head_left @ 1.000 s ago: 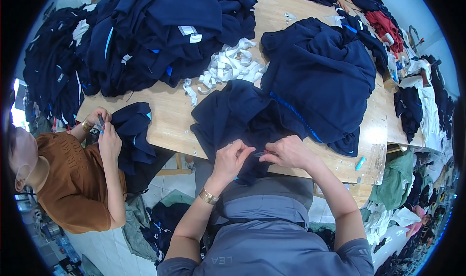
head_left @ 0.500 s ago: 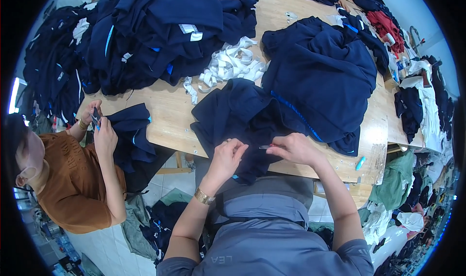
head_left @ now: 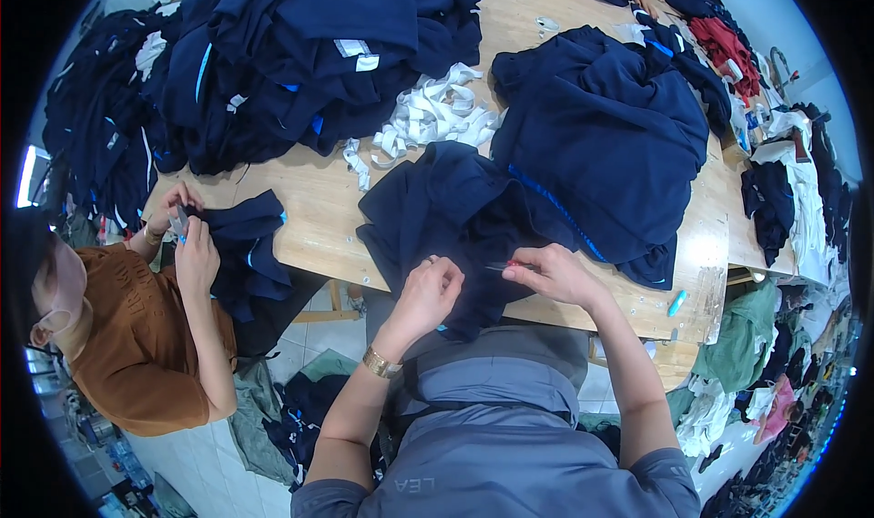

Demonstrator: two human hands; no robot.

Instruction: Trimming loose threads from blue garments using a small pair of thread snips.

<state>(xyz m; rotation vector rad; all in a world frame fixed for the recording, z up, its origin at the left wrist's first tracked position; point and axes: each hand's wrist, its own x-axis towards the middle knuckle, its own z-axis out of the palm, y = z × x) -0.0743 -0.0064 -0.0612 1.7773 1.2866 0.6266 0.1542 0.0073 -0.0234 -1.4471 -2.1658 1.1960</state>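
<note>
A dark navy garment (head_left: 437, 199) lies crumpled over the table's front edge and hangs down before my waist. Over its near part my left hand (head_left: 431, 292) is closed, thumb and fingers pinched together; what is between them is too small to make out. My right hand (head_left: 553, 274) grips a small red-handled tool (head_left: 512, 265) with a thin metal tip. The tip points left toward my left hand, with a gap between it and those fingers. Dark cloth behind the tip makes its exact shape hard to see.
A big navy garment heap (head_left: 601, 145) lies right of the cloth, and a taller navy pile (head_left: 309, 54) is back left. White strips (head_left: 437, 113) lie between them. A blue pen-like object (head_left: 676, 303) sits near the table's right edge. At left, a co-worker (head_left: 137, 336) handles navy cloth.
My right hand has risen slightly, and the tool's metal tip shows less brightly. My left hand stays nearly in place, its fingers curled a little more.
</note>
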